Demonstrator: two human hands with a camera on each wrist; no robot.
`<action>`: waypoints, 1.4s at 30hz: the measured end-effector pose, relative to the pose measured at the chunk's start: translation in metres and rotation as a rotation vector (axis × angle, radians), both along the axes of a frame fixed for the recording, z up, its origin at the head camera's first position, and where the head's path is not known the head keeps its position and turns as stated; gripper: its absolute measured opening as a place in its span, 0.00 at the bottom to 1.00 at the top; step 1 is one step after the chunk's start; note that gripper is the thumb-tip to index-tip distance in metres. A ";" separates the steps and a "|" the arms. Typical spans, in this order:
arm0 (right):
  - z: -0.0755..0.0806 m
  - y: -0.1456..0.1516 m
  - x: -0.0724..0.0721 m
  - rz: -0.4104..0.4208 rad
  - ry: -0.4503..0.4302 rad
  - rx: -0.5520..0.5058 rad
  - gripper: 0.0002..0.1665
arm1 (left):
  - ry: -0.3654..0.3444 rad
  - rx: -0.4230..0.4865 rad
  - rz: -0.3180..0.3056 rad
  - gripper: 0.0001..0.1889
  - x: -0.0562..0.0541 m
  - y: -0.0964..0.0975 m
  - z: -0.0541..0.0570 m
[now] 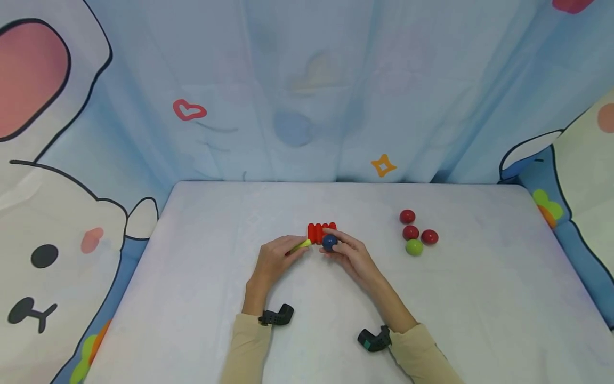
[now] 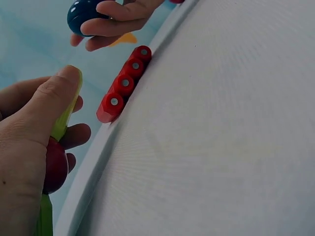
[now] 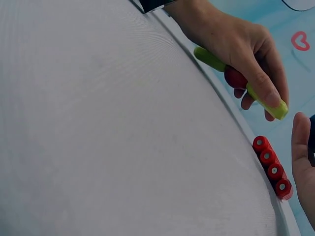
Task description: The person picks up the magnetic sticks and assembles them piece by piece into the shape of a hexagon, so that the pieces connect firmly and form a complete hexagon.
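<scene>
My left hand holds a joined piece: a yellow-green rod, a red ball and a green rod in one line. The thumb presses along the yellow-green rod, whose tip sticks out toward the right. Between the fingers and thumb of my right hand is a dark blue ball. It is close to the rod's tip but apart from it. Just beyond both hands, several red rods lie side by side on the table, round metal-looking discs on their ends, partly hidden by the right hand in the head view.
To the right on the white-covered table lie three red balls and one green ball, grouped together. A blue patterned curtain hangs behind the table's far edge. Each wrist wears a black camera.
</scene>
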State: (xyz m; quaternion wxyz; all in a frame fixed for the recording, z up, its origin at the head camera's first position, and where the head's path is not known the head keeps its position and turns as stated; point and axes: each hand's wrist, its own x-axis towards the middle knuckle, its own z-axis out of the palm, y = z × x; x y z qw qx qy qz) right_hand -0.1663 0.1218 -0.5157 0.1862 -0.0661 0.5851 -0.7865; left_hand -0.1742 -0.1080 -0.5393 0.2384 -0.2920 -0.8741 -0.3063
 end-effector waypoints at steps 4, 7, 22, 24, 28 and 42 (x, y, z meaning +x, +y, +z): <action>-0.002 -0.002 0.000 -0.018 -0.002 0.067 0.27 | 0.026 0.004 -0.016 0.18 -0.001 0.000 0.000; -0.004 -0.002 0.000 -0.031 0.007 0.108 0.28 | 0.043 0.010 -0.032 0.18 -0.002 0.000 -0.001; -0.009 -0.003 0.001 -0.013 -0.033 0.204 0.32 | 0.047 -0.003 -0.072 0.17 0.000 0.001 0.001; -0.010 -0.003 0.001 -0.014 -0.031 0.211 0.32 | 0.045 -0.012 -0.079 0.18 0.000 0.002 0.001; -0.012 -0.002 0.000 -0.010 -0.017 0.219 0.33 | 0.044 -0.035 -0.087 0.18 0.000 0.004 0.002; -0.011 -0.003 0.000 -0.016 -0.034 0.220 0.33 | 0.045 -0.052 -0.088 0.18 0.000 0.004 0.001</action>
